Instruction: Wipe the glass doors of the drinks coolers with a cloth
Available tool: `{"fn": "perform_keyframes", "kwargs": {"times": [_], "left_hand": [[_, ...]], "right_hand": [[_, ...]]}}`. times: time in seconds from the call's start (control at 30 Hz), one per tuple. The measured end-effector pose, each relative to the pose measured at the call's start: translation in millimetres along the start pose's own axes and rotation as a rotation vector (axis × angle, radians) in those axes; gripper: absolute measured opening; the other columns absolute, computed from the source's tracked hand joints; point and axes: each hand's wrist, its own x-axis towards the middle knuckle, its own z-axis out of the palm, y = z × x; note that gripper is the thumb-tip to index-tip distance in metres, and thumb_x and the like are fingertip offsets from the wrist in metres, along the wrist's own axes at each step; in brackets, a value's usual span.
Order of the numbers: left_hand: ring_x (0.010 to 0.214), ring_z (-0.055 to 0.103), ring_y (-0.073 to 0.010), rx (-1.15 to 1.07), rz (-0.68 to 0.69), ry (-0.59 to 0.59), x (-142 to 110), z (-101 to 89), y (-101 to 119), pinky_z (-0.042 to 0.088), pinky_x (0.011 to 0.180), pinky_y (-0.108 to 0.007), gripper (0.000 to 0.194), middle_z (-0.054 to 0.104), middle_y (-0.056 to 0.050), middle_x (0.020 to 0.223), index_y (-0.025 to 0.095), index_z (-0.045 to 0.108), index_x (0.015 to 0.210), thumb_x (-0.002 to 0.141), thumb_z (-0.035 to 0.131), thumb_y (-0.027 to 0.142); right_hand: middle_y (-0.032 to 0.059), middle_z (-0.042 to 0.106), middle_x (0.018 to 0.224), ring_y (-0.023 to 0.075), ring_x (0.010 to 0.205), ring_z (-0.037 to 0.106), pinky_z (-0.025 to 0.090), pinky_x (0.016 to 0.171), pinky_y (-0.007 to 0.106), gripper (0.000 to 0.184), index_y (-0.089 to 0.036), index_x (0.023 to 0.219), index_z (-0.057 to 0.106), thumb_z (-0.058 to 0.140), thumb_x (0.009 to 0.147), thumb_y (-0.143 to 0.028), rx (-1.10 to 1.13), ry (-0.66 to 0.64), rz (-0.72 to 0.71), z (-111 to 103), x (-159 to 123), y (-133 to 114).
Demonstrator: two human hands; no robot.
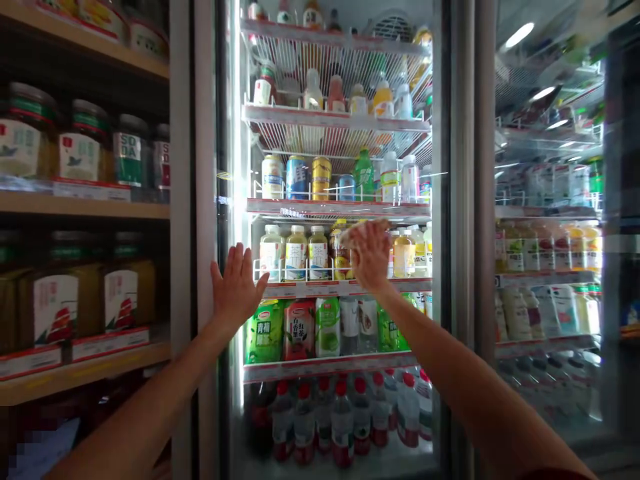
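Note:
My left hand (237, 283) lies with its fingers stretched and apart against the left edge of the glass cooler door (231, 167). It holds nothing. My right hand (371, 257) is raised at the middle of the door, in front of a shelf of bottles. Under its fingers is a pale, crumpled cloth (350, 235), pressed to the glass; the hand covers most of it and it is slightly blurred. Behind the glass, tea bottles (296, 253) stand left of my right hand, and yellow juice bottles (404, 255) stand right of it.
Lower in the cooler are green cartons (264, 331) and several red-capped bottles (342, 427); cans (321, 179) stand above. To the left, a wooden shelf (85, 208) carries large jars (83, 143). A second glass door (547, 253) with drinks is at the right, past a metal frame (483, 200).

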Motion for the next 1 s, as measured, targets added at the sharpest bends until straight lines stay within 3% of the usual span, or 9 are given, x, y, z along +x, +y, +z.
{"fn": "perform_keyframes", "kwargs": {"times": [0.1, 0.27, 0.3, 0.5, 0.57, 0.7, 0.77, 0.9, 1.0], "left_hand": [[0.136, 0.018, -0.0277, 0.012, 0.004, 0.006, 1, -3.1, -5, 0.005, 0.108, -0.056, 0.063, 0.020, -0.018, 0.147, 0.009, 0.020, 0.139, 0.089, 0.025, 0.045], [0.136, 0.019, -0.0262, 0.062, 0.009, -0.050, 6, -9.0, -17, 0.006, 0.108, -0.055, 0.062, 0.021, -0.017, 0.146, 0.009, 0.023, 0.139, 0.088, 0.024, 0.044], [0.136, 0.019, -0.0261, 0.072, 0.012, -0.062, 6, -9.6, -18, 0.006, 0.108, -0.055, 0.062, 0.021, -0.017, 0.146, 0.008, 0.024, 0.138, 0.087, 0.025, 0.044], [0.135, 0.021, -0.0259, 0.104, 0.045, -0.070, 4, -15.2, -31, 0.007, 0.108, -0.055, 0.060, 0.023, -0.015, 0.146, 0.009, 0.026, 0.138, 0.087, 0.026, 0.043], [0.136, 0.020, -0.0255, 0.123, 0.047, -0.059, 3, -19.0, -41, 0.007, 0.109, -0.054, 0.060, 0.022, -0.015, 0.146, 0.010, 0.025, 0.138, 0.087, 0.028, 0.042], [0.136, 0.019, -0.0249, 0.133, 0.025, -0.041, -2, -25.8, -59, 0.007, 0.109, -0.053, 0.061, 0.021, -0.015, 0.147, 0.008, 0.023, 0.138, 0.087, 0.031, 0.039], [0.136, 0.020, -0.0253, 0.114, 0.013, -0.030, -5, -28.7, -65, 0.006, 0.109, -0.053, 0.061, 0.021, -0.015, 0.147, 0.009, 0.022, 0.139, 0.087, 0.032, 0.039], [0.136, 0.020, -0.0256, 0.099, 0.011, -0.016, -10, -36.6, -75, 0.006, 0.108, -0.055, 0.060, 0.022, -0.015, 0.147, 0.011, 0.021, 0.139, 0.087, 0.030, 0.040], [0.136, 0.020, -0.0251, 0.114, 0.000, -0.001, -12, -44.4, -84, 0.007, 0.108, -0.054, 0.060, 0.022, -0.015, 0.146, 0.012, 0.022, 0.139, 0.087, 0.029, 0.040]], "right_hand": [[0.0025, 0.030, 0.146, 0.0222, 0.136, 0.018, 0.013, 0.109, 0.050, 0.047, -0.031, 0.132, 0.039, 0.042, 0.085, -0.030, 0.047, -0.146, -0.315, -1, -1, -24], [0.0114, 0.027, 0.146, 0.0297, 0.135, 0.020, 0.017, 0.102, 0.060, 0.050, -0.022, 0.136, 0.034, 0.036, 0.086, -0.028, 0.008, 0.101, 0.254, 2, 25, -10], [0.0118, 0.027, 0.145, 0.0303, 0.135, 0.019, 0.017, 0.102, 0.060, 0.050, -0.022, 0.136, 0.034, 0.036, 0.086, -0.029, 0.018, 0.123, 0.272, 6, 29, -17], [0.0031, 0.032, 0.144, 0.0239, 0.134, 0.024, 0.015, 0.109, 0.051, 0.048, -0.030, 0.131, 0.039, 0.046, 0.084, -0.029, 0.109, -0.099, -0.434, 21, 23, -95], [0.0037, 0.032, 0.144, 0.0252, 0.133, 0.025, 0.015, 0.108, 0.054, 0.048, -0.030, 0.132, 0.038, 0.045, 0.084, -0.029, 0.102, -0.067, -0.371, 22, 32, -100], [0.0080, 0.027, 0.146, 0.0299, 0.135, 0.019, 0.017, 0.104, 0.060, 0.051, -0.025, 0.135, 0.035, 0.042, 0.084, -0.027, 0.097, 0.065, 0.003, 29, 58, -111], [0.0074, 0.026, 0.146, 0.0293, 0.136, 0.018, 0.015, 0.106, 0.058, 0.052, -0.024, 0.135, 0.035, 0.044, 0.084, -0.025, 0.120, -0.005, -0.096, 34, 60, -136], [0.0024, 0.033, 0.144, 0.0247, 0.134, 0.023, 0.013, 0.110, 0.053, 0.049, -0.027, 0.132, 0.039, 0.045, 0.084, -0.021, 0.225, -0.171, -0.558, 42, 59, -188], [0.0058, 0.032, 0.144, 0.0276, 0.133, 0.023, 0.011, 0.108, 0.057, 0.048, -0.025, 0.132, 0.039, 0.045, 0.084, -0.020, 0.275, -0.077, -0.385, 45, 75, -201]]}}
